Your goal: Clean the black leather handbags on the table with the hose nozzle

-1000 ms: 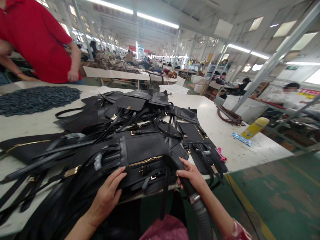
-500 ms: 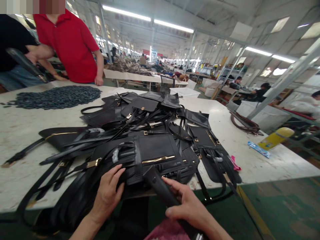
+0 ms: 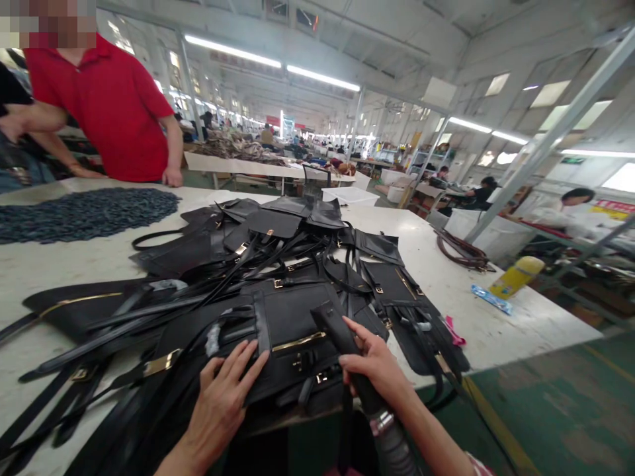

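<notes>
A black leather bag [image 3: 292,316] with a gold zipper lies flat at the front of the table, among a pile of similar black bags and straps. My left hand [image 3: 225,387] rests on its left side, fingers spread and lying flat, holding nothing. In my right hand [image 3: 374,367] is a black hose nozzle [image 3: 333,325] with a wide flat tip, a metal collar and a ribbed hose below. The tip is over the bag's right part, by the zipper's end; whether it touches I cannot tell. Small gold buckles show below the zipper.
More black bags [image 3: 278,221] are heaped behind. A pile of small dark pieces [image 3: 94,210] lies at left, beside a person in a red shirt [image 3: 102,109]. On the right are coiled brown straps [image 3: 459,250], a yellow bottle [image 3: 516,277], a blue packet [image 3: 491,299] and a pink ribbon [image 3: 454,330].
The nozzle in my right hand has moved up and right, over the bag. My left hand has spread flatter on the bag. The view has turned slightly right.
</notes>
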`<state>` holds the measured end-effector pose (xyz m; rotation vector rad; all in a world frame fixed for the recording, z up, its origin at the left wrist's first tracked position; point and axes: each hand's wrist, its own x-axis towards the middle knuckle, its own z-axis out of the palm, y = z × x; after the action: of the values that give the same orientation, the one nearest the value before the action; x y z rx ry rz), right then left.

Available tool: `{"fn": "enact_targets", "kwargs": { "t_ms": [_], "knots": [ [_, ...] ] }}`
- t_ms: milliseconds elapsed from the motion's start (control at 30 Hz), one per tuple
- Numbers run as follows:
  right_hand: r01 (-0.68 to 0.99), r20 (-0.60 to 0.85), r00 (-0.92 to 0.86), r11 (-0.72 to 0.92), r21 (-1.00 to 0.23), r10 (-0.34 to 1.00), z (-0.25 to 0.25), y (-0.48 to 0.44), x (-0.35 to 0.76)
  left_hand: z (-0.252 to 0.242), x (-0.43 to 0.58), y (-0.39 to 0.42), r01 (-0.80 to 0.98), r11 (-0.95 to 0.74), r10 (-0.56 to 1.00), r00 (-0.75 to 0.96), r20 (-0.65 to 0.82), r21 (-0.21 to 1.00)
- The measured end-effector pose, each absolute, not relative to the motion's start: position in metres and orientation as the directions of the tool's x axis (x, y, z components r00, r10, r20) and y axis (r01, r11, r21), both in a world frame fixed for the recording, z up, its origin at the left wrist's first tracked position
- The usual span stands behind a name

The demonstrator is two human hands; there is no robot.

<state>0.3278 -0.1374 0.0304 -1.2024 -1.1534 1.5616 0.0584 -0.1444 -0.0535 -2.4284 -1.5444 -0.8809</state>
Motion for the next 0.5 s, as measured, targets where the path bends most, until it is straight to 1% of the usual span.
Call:
{"fn": "enact_targets", "kwargs": {
  "t_ms": [67, 167, 367, 433, 500],
  "knots": [
    [-0.073, -0.206, -0.160, -0.219, -0.973, 0.966, 0.025, -0.126, 0.348, -0.054, 0.055, -0.140, 0.850, -0.497, 0.766, 0.335, 0.549, 0.175],
    [-0.079, -0.193, -0.171, -0.209, -0.975, 0.966, 0.019, -0.097, 0.374, -0.055, 0.044, -0.141, 0.835, -0.536, 0.733, 0.384, 0.561, 0.127],
    [-0.078, -0.268, -0.303, -0.305, -0.949, 0.914, 0.004, -0.022, 0.388, -0.055, 0.027, -0.147, 0.823, -0.565, 0.711, 0.520, 0.474, -0.054],
    [-0.094, -0.272, -0.314, -0.315, -0.945, 0.910, -0.003, -0.006, 0.383, -0.057, 0.025, -0.145, 0.815, -0.573, 0.700, 0.542, 0.465, -0.088],
    [-0.128, -0.245, -0.287, -0.290, -0.949, 0.926, -0.008, 0.005, 0.377, -0.056, 0.022, -0.140, 0.790, -0.604, 0.676, 0.578, 0.457, -0.105]
  ]
}}
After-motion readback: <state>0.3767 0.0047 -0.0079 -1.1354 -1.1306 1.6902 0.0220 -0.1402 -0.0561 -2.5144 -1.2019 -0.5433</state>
